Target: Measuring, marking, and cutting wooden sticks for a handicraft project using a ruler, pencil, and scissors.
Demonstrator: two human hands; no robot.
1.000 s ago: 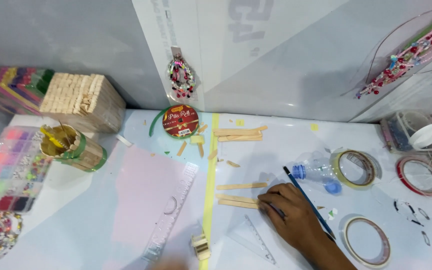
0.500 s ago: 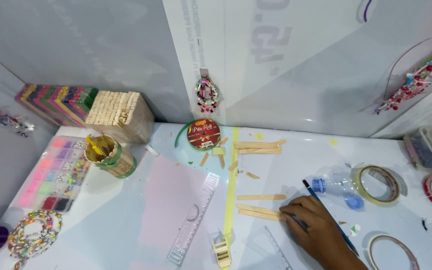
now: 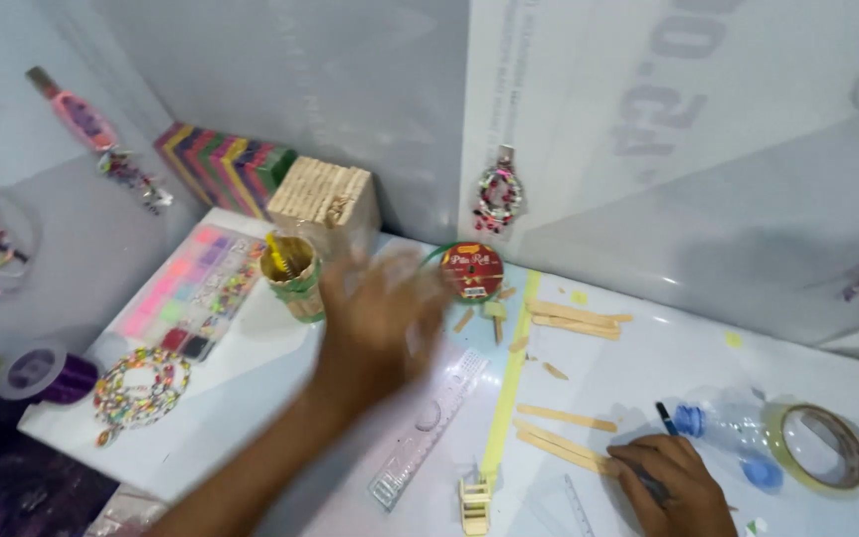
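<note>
White table [image 3: 251, 398] carries clear ruler [image 3: 429, 428], loose wooden sticks [image 3: 567, 443], tape roll [image 3: 825, 447], plastic bottle [image 3: 733, 433], stick cup [image 3: 292, 276], bead tray [image 3: 191, 288], yellow tape strip [image 3: 507, 388].

left hand [image 3: 382, 316] motion-blurred, fingers unreadable, covers part of clear ruler [image 3: 428, 430]. right hand [image 3: 670, 482] cut by bottom edge, probably hiding pen [image 3: 664, 419] shaft.
</note>
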